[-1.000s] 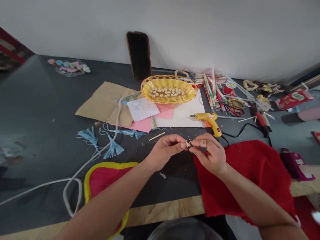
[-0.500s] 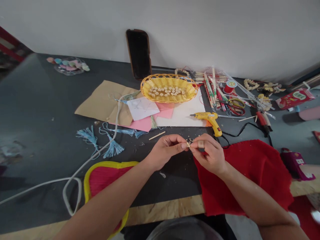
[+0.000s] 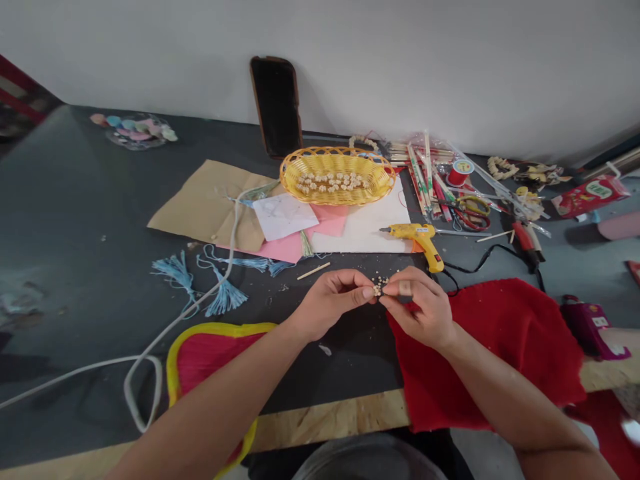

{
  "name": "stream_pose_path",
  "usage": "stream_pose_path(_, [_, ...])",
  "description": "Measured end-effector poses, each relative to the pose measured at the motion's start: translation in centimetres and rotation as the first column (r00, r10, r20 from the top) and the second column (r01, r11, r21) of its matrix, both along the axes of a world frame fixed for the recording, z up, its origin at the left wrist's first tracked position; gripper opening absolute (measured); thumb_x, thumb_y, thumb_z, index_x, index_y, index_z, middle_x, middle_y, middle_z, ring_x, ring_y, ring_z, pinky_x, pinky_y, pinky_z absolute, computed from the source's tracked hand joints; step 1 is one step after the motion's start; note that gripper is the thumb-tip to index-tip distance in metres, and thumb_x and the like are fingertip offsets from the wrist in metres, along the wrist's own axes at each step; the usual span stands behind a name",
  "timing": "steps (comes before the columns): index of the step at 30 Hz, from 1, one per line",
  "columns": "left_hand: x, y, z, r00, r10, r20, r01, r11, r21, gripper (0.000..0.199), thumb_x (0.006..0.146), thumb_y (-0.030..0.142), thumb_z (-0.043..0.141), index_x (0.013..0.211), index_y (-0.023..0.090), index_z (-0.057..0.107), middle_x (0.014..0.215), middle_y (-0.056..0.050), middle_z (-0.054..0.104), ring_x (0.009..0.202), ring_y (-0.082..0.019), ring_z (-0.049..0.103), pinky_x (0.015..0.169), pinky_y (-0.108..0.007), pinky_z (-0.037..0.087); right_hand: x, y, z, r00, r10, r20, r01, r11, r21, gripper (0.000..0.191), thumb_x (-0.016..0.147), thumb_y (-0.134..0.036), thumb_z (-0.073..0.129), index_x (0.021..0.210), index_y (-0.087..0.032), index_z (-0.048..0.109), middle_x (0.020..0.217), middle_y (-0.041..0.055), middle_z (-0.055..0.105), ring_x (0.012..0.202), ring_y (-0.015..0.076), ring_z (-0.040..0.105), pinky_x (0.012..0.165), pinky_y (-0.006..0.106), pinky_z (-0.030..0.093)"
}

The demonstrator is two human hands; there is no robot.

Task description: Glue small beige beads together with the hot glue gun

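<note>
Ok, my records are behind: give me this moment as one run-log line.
left grip: pinching pale bead cluster | right grip: beside cluster, contact unclear | glue gun: beyond right grip | yellow basket: holding pale clusters

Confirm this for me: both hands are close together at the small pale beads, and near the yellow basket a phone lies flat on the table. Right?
No, the phone isn't lying flat. The head view shows it standing upright against the wall near the yellow basket. The rest holds: left hand and right hand are close together at the small pale beads.
</note>
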State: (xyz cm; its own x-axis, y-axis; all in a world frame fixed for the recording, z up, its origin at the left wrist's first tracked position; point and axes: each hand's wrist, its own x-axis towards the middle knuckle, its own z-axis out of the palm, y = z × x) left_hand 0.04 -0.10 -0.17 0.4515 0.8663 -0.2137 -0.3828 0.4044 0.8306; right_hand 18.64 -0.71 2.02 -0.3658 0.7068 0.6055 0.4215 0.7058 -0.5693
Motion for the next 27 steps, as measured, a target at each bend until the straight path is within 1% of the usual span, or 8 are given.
stream_pose_path(1, [-0.01, 0.00, 0.02, 1.000, -0.007, 0.006, 0.007, 1.000, -0.006, 0.021, 0.072, 0.032, 0.079, 0.074, 0.013, 0.071, 0.068, -0.001, 0.067, 0.065, -0.010, 0.055, 0.068, -0.023, 0.041, 0.10, -0.04, 0.00, 1.000, 0.009, -0.023, -0.010, 0.999, -0.045, 0.014, 0.083, -0.016, 0.066, 0.097, -0.021, 0.063, 0.083, 0.0044, 0.066, 0.072, 0.0153, 0.063, 0.065, 0.029, 0.056])
stream_pose_path(3, [-0.05, 0.02, 0.08, 0.999, -0.028, 0.022, 0.028, 0.999, -0.017, 0.021, 0.071, 0.032, 0.080, 0.072, 0.013, 0.071, 0.068, -0.001, 0.067, 0.065, -0.010, 0.056, 0.068, -0.024, 0.041, 0.32, -0.10, -0.07, 0.996, 0.052, -0.073, -0.064, 0.982, -0.177, 0.021, 0.084, -0.020, 0.067, 0.105, -0.021, 0.064, 0.089, 0.0056, 0.065, 0.070, 0.0135, 0.062, 0.062, 0.028, 0.056])
stream_pose_path(5, [-0.12, 0.05, 0.17, 0.998, -0.063, 0.030, 0.064, 0.998, -0.020, 0.022, 0.070, 0.032, 0.080, 0.070, 0.013, 0.070, 0.067, -0.002, 0.068, 0.064, -0.010, 0.056, 0.067, -0.024, 0.041, 0.54, -0.10, -0.23, 0.984, 0.122, -0.129, -0.156, 0.940, -0.303, 0.027, 0.085, -0.023, 0.067, 0.112, -0.021, 0.064, 0.095, 0.0069, 0.064, 0.068, 0.0115, 0.060, 0.060, 0.026, 0.056])
stream_pose_path(8, [-0.25, 0.07, 0.25, 0.995, -0.102, 0.001, 0.102, 0.994, -0.032, 0.024, 0.069, 0.034, 0.081, 0.069, 0.013, 0.070, 0.065, -0.002, 0.068, 0.063, -0.011, 0.057, 0.066, -0.024, 0.041, 0.79, -0.02, -0.44, 0.958, 0.199, -0.205, -0.265, 0.885, -0.383, 0.027, 0.087, -0.025, 0.066, 0.113, -0.020, 0.065, 0.094, 0.0070, 0.065, 0.072, 0.0121, 0.060, 0.062, 0.026, 0.056])
stream_pose_path(10, [-0.33, 0.08, 0.26, 0.993, -0.113, -0.024, 0.112, 0.993, -0.043, 0.025, 0.067, 0.035, 0.082, 0.069, 0.013, 0.070, 0.065, -0.002, 0.068, 0.063, -0.011, 0.057, 0.065, -0.024, 0.042, 0.87, 0.03, -0.49, 0.951, 0.205, -0.230, -0.284, 0.874, -0.395, 0.023, 0.088, -0.026, 0.065, 0.110, -0.020, 0.067, 0.090, 0.0066, 0.067, 0.076, 0.0135, 0.062, 0.064, 0.027, 0.056])
stream_pose_path(15, [-0.40, 0.10, 0.32, 0.989, -0.142, -0.037, 0.140, 0.989, -0.055, 0.027, 0.066, 0.037, 0.083, 0.069, 0.013, 0.071, 0.065, -0.003, 0.069, 0.063, -0.011, 0.058, 0.064, -0.024, 0.043, 0.82, 0.02, -0.42, 0.956, 0.180, -0.229, -0.261, 0.879, -0.398, 0.016, 0.088, -0.025, 0.065, 0.102, -0.020, 0.069, 0.086, 0.0056, 0.069, 0.079, 0.0142, 0.065, 0.069, 0.029, 0.057])
stream_pose_path(22, [-0.39, 0.17, 0.70, 0.980, -0.185, -0.071, 0.183, 0.983, -0.034, 0.028, 0.067, 0.037, 0.082, 0.066, 0.012, 0.070, 0.064, -0.003, 0.067, 0.061, -0.010, 0.055, 0.061, -0.022, 0.041, 0.69, 0.01, -0.27, 0.961, 0.177, -0.211, -0.250, 0.882, -0.400, 0.011, 0.087, -0.024, 0.066, 0.097, -0.019, 0.069, 0.083, 0.0048, 0.070, 0.077, 0.0137, 0.066, 0.067, 0.027, 0.056])
stream_pose_path(27, [-0.45, 0.23, 0.73, 0.976, -0.200, -0.080, 0.200, 0.980, -0.006, 0.029, 0.067, 0.038, 0.081, 0.065, 0.012, 0.069, 0.061, -0.001, 0.064, 0.058, -0.009, 0.051, 0.058, -0.021, 0.039, 0.67, 0.03, -0.22, 0.960, 0.185, -0.209, -0.259, 0.872, -0.416, 0.010, 0.088, -0.025, 0.065, 0.094, -0.019, 0.068, 0.081, 0.0043, 0.070, 0.076, 0.0137, 0.066, 0.067, 0.027, 0.056])
